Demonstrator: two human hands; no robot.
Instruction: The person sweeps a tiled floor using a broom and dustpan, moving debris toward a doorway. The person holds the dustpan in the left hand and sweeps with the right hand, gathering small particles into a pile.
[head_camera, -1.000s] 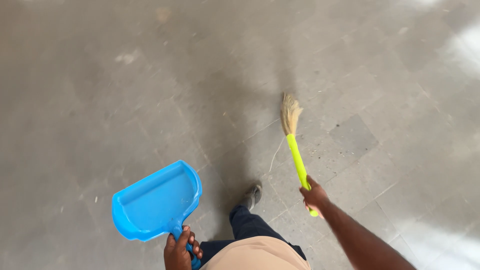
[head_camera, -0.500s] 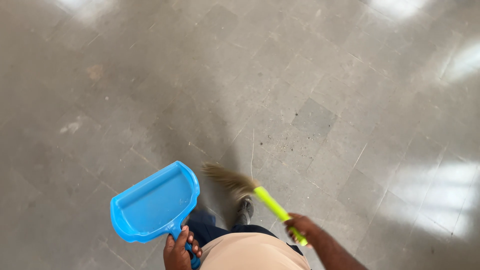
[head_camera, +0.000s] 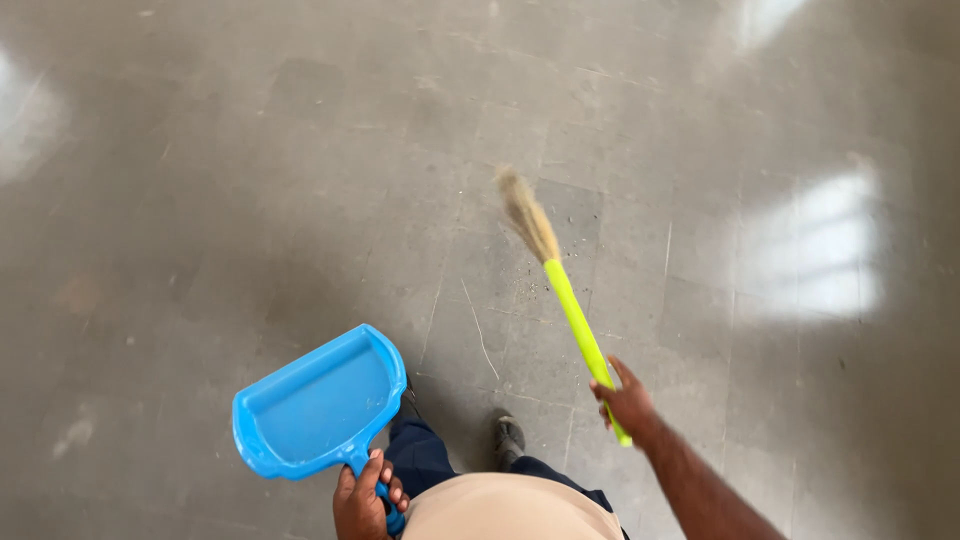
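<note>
A yellow-handled broom (head_camera: 565, 300) was gripped at its lower end by the right hand (head_camera: 625, 400), bristles angled up-left over floor grit (head_camera: 525, 290), while a blue dustpan (head_camera: 320, 405), gripped in the left hand (head_camera: 365, 500), was held farther left.

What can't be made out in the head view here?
- Broom: the straw tip is motion-blurred; single bristles are lost.
- Specks on the floor near the bristles: too small to identify.
- Dustpan: the left hand covers the handle; its grip end is hidden.
- Right hand: its fingers wrap the green handle; the forearm is cut off by the bottom edge.
- Shoe: only one shows, partly behind the trousers and torso.
</note>
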